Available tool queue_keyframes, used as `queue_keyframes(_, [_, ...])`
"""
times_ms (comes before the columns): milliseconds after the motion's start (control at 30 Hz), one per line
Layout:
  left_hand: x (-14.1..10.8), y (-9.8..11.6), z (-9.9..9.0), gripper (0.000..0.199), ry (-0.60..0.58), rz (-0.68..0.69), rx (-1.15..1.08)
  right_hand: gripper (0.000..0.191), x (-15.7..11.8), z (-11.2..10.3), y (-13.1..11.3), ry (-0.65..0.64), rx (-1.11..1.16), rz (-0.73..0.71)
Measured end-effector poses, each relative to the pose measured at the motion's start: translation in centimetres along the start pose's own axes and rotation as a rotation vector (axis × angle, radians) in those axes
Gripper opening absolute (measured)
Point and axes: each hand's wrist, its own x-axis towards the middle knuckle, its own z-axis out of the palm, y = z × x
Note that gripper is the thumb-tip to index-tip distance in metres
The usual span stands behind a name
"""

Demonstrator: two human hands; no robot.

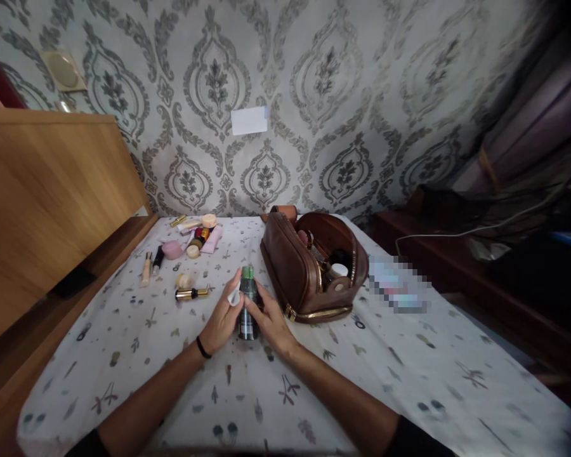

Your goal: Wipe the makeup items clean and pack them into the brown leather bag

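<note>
Between my two hands a dark, shiny bottle with a green top (248,327) stands roughly upright over the cloth. My left hand (219,325) is closed against its left side, and a small white piece (235,297), perhaps a wipe or cotton pad, shows at its fingers. From the right, my right hand (275,325) wraps the bottle, its thumb across the front. Just beyond that hand sits a brown toiletry bag (290,266), unzipped, with several items inside, among them a white-lidded jar (339,271). A gold and black lipstick tube (190,294) lies left of my left hand.
Several cosmetics, including a pink round container (172,249) and a pink tube (212,239), lie at the back left. A patterned cloth (181,400) covers the surface. A wooden panel (52,216) borders the left, and a pixelated flat item (400,284) lies right of the bag.
</note>
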Motion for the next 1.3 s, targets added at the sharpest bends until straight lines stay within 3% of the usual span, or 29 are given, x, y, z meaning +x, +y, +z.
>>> queue_keyframes(133, [-0.2,0.1,-0.2,0.053,-0.057,0.092,0.09,0.052,0.2,0.3,-0.2,0.047,0.294,0.125])
queue_keyframes(367, [-0.8,1.0,-0.3,0.048,-0.139,0.21,0.137,0.052,0.9,0.3,0.6,0.278,0.724,0.377])
queue_keyframes(700, [-0.8,2.6,-0.3,0.036,-0.068,0.44,0.264,0.029,1.4,-0.6,1.3,0.167,0.773,0.361])
queue_keyframes(933, [-1.1,1.5,0.7,0.051,-0.132,0.269,0.294,0.035,0.9,-0.2,0.1,0.058,0.782,0.465])
queue_keyframes(1200, [0.0,0.8,0.0,0.062,0.104,0.027,0.125,0.037,-0.6,1.3,-2.1,-0.037,0.703,0.413])
queue_keyframes(1300, [0.5,1.1,-0.4,0.062,0.111,-0.085,0.005,0.038,-0.5,1.2,-2.1,-0.057,0.637,0.352])
